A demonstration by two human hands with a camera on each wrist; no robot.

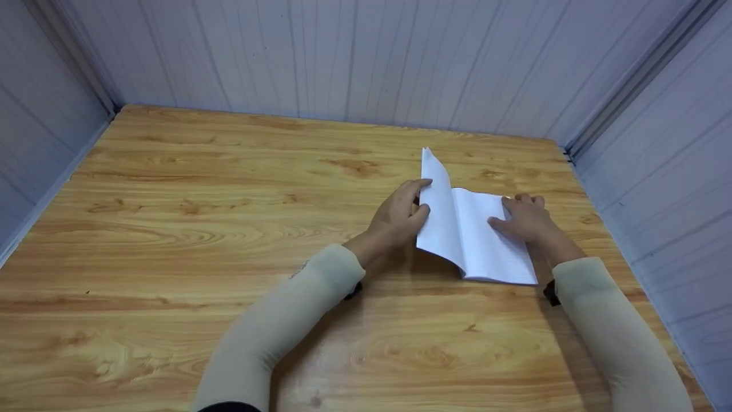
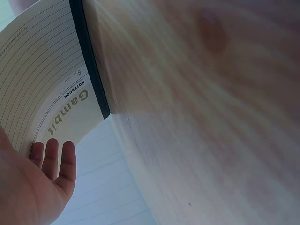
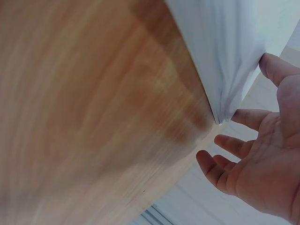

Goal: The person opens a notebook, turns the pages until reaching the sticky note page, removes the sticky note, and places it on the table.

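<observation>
A white notebook (image 1: 474, 240) lies open on the wooden table (image 1: 229, 229), right of the middle. My left hand (image 1: 400, 214) props up its left leaves, which stand nearly upright. In the left wrist view the straight fingers (image 2: 54, 157) lie against the lined cover (image 2: 70, 98), printed "Gambit NOTEBOOK". My right hand (image 1: 523, 220) rests on the flat right-hand page with its fingers spread. In the right wrist view that hand (image 3: 262, 164) shows with relaxed fingers beside the corner of the page block (image 3: 225, 61).
Grey panelled walls (image 1: 366, 57) close the table in at the back and on both sides. The right wall (image 1: 657, 171) stands close to the notebook. Bare wood stretches to the left and front of the hands.
</observation>
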